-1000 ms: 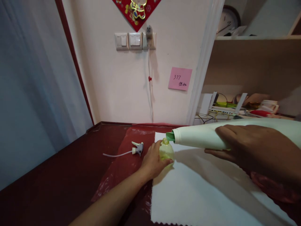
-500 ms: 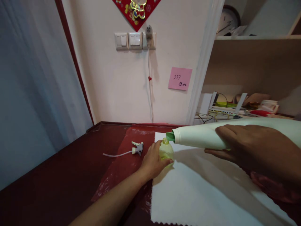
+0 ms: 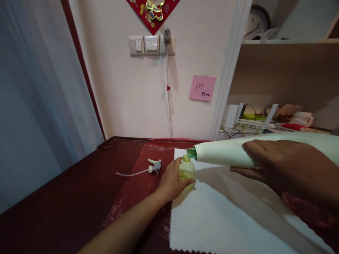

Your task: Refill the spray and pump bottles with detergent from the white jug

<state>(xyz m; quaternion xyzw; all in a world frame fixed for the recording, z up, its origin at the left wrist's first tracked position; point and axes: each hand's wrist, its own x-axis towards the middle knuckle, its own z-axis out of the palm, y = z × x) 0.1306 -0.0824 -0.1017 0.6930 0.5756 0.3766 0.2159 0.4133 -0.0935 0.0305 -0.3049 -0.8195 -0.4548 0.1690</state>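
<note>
My left hand (image 3: 173, 181) is wrapped round a clear yellow spray bottle (image 3: 187, 170), which stands upright with its neck uncovered. Yellowish liquid seems to lie in its lower part. From the right, my right hand (image 3: 280, 165) grips a large pale green bottle (image 3: 225, 153), tilted almost level. Its green spout lip (image 3: 191, 153) is right at the small bottle's mouth; whether liquid is flowing I cannot tell. Left of my left hand lies a grey and white spray head (image 3: 155, 167) with its thin tube pointing left. The pale bottle's rear end runs out of view.
A white cloth (image 3: 209, 218) with a scalloped edge covers part of the dark red table (image 3: 66, 190), over a red plastic sheet (image 3: 143, 158). Behind rises a wall with switches (image 3: 152, 46), a plugged cord and a pink note (image 3: 202, 88). Shelves with a router (image 3: 251, 122) are at right.
</note>
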